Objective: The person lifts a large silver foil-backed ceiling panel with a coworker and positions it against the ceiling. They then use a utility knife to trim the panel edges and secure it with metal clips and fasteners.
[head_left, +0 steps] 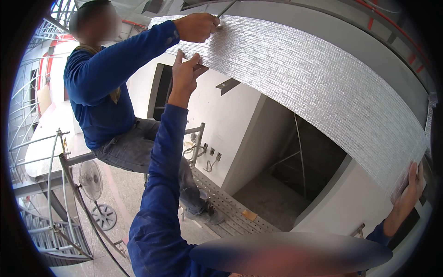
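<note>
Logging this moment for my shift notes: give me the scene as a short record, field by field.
Material: silvery textured sheet, overhead
Left hand: at the sheet's lower edge
Right hand: at the sheet's right end
Co-worker's hand: holding a thin rod
Below: perforated platform
Lower left: fan

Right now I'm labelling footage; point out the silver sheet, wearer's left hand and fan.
Silver sheet [297, 74], head view: its shiny face.
Wearer's left hand [185, 77], head view: its middle.
Fan [90, 179], head view: its round grille.
</note>
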Demonstrator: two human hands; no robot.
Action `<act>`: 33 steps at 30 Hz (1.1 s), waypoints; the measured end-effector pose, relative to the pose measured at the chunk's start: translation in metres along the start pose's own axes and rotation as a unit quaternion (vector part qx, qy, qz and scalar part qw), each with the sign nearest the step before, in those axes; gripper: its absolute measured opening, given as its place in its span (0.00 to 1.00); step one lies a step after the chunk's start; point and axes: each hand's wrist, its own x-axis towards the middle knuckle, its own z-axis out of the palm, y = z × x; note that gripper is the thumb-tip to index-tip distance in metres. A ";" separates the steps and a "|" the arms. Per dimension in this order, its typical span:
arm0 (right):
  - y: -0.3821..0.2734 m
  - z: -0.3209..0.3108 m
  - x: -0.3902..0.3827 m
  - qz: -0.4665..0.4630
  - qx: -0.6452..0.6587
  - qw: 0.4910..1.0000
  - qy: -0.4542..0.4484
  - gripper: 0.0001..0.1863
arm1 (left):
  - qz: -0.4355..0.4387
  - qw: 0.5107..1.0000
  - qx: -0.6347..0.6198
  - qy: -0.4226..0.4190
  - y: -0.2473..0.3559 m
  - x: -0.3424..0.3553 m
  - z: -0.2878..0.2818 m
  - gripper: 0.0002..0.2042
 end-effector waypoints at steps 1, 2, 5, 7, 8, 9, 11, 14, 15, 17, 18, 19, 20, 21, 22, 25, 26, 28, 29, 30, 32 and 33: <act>0.003 0.001 0.003 0.004 -0.003 1.000 0.008 0.38 | 0.001 1.000 -0.007 0.000 -0.001 0.000 0.001 0.45; 0.007 0.001 0.006 0.004 -0.012 1.000 0.019 0.38 | 0.004 1.000 -0.014 -0.002 -0.001 -0.001 0.002 0.46; 0.013 -0.001 0.013 0.008 0.011 1.000 0.016 0.39 | 0.012 1.000 -0.023 -0.014 -0.006 0.001 0.000 0.47; 0.015 -0.002 0.015 -0.015 0.020 1.000 -0.014 0.39 | 0.017 0.999 -0.024 -0.019 -0.009 0.003 -0.002 0.47; 0.015 -0.003 0.015 -0.027 0.024 0.999 -0.029 0.39 | 0.019 0.999 -0.023 -0.019 -0.010 0.003 -0.003 0.47; 0.015 -0.003 0.015 -0.026 0.025 0.999 -0.027 0.38 | 0.020 1.000 -0.019 -0.013 -0.010 0.003 -0.003 0.47; 0.015 -0.003 0.014 -0.028 0.020 0.999 -0.028 0.37 | 0.024 0.999 -0.024 -0.019 -0.008 0.001 -0.002 0.47; 0.013 -0.002 0.012 -0.036 -0.026 0.999 -0.007 0.36 | 0.029 0.999 -0.022 -0.020 -0.004 -0.003 0.001 0.46; 0.012 -0.001 0.011 -0.022 -0.011 1.000 -0.006 0.36 | 0.018 1.000 -0.012 -0.009 -0.002 -0.004 0.001 0.45; 0.010 0.001 0.011 -0.018 0.004 1.000 -0.005 0.37 | 0.025 0.999 -0.020 -0.010 -0.003 -0.005 0.000 0.44; 0.009 0.002 0.011 -0.024 -0.002 1.000 0.000 0.36 | 0.028 0.999 -0.018 -0.015 -0.005 -0.004 -0.001 0.44; 0.007 0.005 0.011 -0.031 -0.008 0.999 0.005 0.36 | 0.023 0.999 -0.023 -0.005 -0.007 -0.002 -0.004 0.44; 0.004 0.005 0.010 -0.042 -0.016 0.999 0.024 0.36 | 0.023 0.999 -0.027 -0.003 -0.010 0.001 -0.008 0.44; 0.000 0.008 0.010 -0.033 0.022 0.999 -0.010 0.36 | 0.042 0.998 -0.041 -0.029 -0.014 0.005 -0.011 0.43; -0.002 0.013 0.010 -0.025 0.054 0.998 -0.025 0.35 | 0.031 0.999 -0.011 -0.008 -0.016 0.007 -0.019 0.43; -0.018 0.020 0.008 -0.014 0.019 0.999 0.025 0.34 | 0.024 1.000 -0.001 -0.017 -0.025 0.029 -0.032 0.43; -0.023 0.022 0.007 0.000 0.076 0.997 -0.002 0.32 | 0.026 0.998 0.051 -0.008 -0.026 0.036 -0.035 0.42; -0.031 0.029 0.011 -0.047 0.121 0.991 -0.020 0.31 | 0.006 1.000 0.018 0.014 -0.025 0.045 -0.035 0.40; -0.036 0.032 0.010 -0.022 0.129 0.991 0.001 0.30 | 0.004 0.999 0.032 0.024 -0.024 0.045 -0.037 0.41; -0.040 0.035 0.011 -0.046 0.164 0.985 -0.031 0.30 | 0.005 0.999 0.025 0.020 -0.023 0.044 -0.037 0.42; -0.047 0.040 0.011 -0.029 0.174 0.984 -0.012 0.29 | 0.010 1.000 0.021 0.002 -0.025 0.044 -0.038 0.42; -0.050 0.043 0.013 -0.032 0.186 0.982 -0.017 0.29 | 0.007 1.000 0.020 0.007 -0.027 0.044 -0.038 0.42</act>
